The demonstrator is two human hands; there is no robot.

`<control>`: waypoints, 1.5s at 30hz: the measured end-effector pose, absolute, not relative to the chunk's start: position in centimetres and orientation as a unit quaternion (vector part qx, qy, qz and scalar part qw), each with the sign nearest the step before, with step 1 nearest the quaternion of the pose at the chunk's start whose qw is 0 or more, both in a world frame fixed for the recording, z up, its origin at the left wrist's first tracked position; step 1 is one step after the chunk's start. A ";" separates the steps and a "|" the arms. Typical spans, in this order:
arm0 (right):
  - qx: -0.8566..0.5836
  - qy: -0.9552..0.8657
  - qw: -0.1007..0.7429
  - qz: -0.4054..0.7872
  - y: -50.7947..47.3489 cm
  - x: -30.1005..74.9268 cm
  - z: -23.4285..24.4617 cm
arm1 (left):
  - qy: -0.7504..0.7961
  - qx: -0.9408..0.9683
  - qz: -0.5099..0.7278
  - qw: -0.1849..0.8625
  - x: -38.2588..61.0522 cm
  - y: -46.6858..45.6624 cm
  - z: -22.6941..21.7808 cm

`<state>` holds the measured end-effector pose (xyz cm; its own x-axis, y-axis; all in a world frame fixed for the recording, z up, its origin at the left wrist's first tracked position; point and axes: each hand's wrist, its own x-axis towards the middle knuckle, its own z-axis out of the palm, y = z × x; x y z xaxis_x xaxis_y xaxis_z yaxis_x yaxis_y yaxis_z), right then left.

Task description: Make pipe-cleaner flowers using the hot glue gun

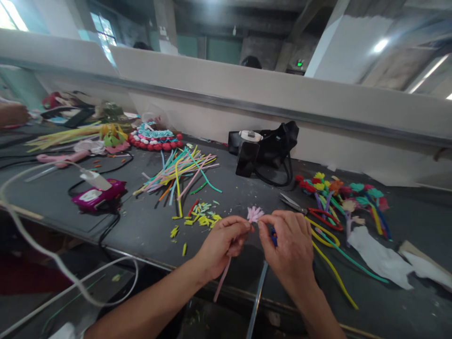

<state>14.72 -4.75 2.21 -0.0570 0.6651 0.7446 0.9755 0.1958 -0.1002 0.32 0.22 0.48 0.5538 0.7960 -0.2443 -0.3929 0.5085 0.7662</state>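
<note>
Pink flower (254, 214), part-made by the look, sits over worktop (148, 235) between left hand (229, 238), pinching its base, and right hand (288, 238), curled, hold unclear; bunched flowers (336, 186) look done; loose stems (178, 174) left.

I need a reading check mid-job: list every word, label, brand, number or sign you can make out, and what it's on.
No text can be read.
Green lit sign in the background: too small to read.
Pale patch on the purple device: too blurred to tell whether it bears lettering.
</note>
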 end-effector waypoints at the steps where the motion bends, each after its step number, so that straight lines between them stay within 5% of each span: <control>1: -0.594 -0.691 0.346 -0.224 -4.8 14.7 2.2 | 0.301 0.336 0.365 0.814 0.3 0.2 0.5; 31: -0.605 -0.691 0.329 -0.219 -4.8 14.8 2.2 | 0.299 0.386 0.359 0.795 0.2 0.4 0.2; 45: -0.558 -0.653 0.461 -0.223 -5.6 16.0 2.6 | 0.276 0.401 0.342 0.804 0.2 0.5 0.3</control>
